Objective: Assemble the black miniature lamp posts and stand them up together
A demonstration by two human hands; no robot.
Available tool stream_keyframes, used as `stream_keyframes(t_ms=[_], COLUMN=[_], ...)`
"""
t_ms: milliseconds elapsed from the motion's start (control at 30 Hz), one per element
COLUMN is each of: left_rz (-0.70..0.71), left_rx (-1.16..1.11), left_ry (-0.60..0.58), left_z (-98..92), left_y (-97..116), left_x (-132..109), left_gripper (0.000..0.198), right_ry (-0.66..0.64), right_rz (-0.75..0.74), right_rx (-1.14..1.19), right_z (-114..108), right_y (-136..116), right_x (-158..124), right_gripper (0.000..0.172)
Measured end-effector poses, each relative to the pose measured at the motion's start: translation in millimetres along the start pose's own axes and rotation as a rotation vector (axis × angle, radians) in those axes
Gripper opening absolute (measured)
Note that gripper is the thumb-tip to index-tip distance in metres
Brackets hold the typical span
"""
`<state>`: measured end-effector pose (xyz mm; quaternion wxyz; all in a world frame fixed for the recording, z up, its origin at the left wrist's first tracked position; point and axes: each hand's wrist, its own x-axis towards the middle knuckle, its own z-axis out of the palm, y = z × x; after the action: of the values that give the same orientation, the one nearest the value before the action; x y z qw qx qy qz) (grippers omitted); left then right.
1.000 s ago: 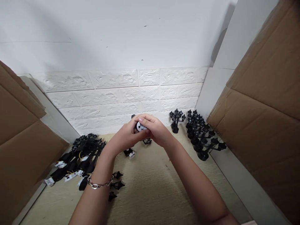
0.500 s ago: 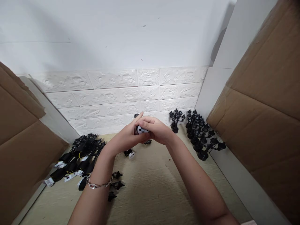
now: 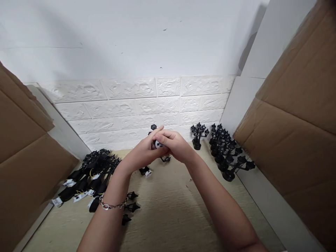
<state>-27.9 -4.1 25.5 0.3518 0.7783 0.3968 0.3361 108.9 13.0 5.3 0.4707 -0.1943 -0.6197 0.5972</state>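
Observation:
In the middle of the head view, my left hand [image 3: 145, 150] and my right hand [image 3: 177, 145] are closed together around a small black lamp post. Its white round base part [image 3: 158, 144] shows between my fingers, partly under my right thumb. Black lantern heads stick out above and below my hands; the post itself is hidden. Just below my left hand lies a black piece with a white end [image 3: 146, 171]. More black lantern heads [image 3: 132, 207] poke out beside my left forearm, which wears a chain bracelet.
Several lamp posts with white ends and yellow wires [image 3: 84, 178] lie piled at the left. Upright black lamp posts [image 3: 227, 150] stand in rows at the right, with another [image 3: 198, 135] near the brick-patterned wall [image 3: 118, 91]. Cardboard [image 3: 294, 115] lines both sides.
My right thumb has shifted over the white base part, so less of it shows. Slightly more of the upper lantern heads is visible. The whole view has moved a little.

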Motion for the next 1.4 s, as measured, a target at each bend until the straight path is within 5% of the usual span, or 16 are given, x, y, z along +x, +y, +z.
stream_keyframes(t_ms=[167, 533, 1033, 1400], left_rz=[0.087, 0.103, -0.046, -0.006], left_rx=[0.017, 0.066, -0.074, -0.281], left_ry=[0.019, 0.022, -0.073, -0.119], left_z=[3.0, -1.8, -5.3, -10.6], left_y=[0.6, 1.0, 2.7, -0.6], left_x=[2.2, 0.5, 1.0, -1.2], left_gripper=[0.037, 0.036, 0.034, 0.033], right_ry=[0.079, 0.161, -0.006, -0.016], right_rz=[-0.087, -0.235, 0.057, 0.038], right_rx=[-0.118, -0.157, 0.063, 0.044], right_z=[4.7, 12.4, 3.3, 8.7], right_y=[0.8, 6.2, -3.6, -10.8], right_x=[1.0, 2.6, -1.3, -5.6], right_gripper=[0.025, 0.021, 0.046, 0.040])
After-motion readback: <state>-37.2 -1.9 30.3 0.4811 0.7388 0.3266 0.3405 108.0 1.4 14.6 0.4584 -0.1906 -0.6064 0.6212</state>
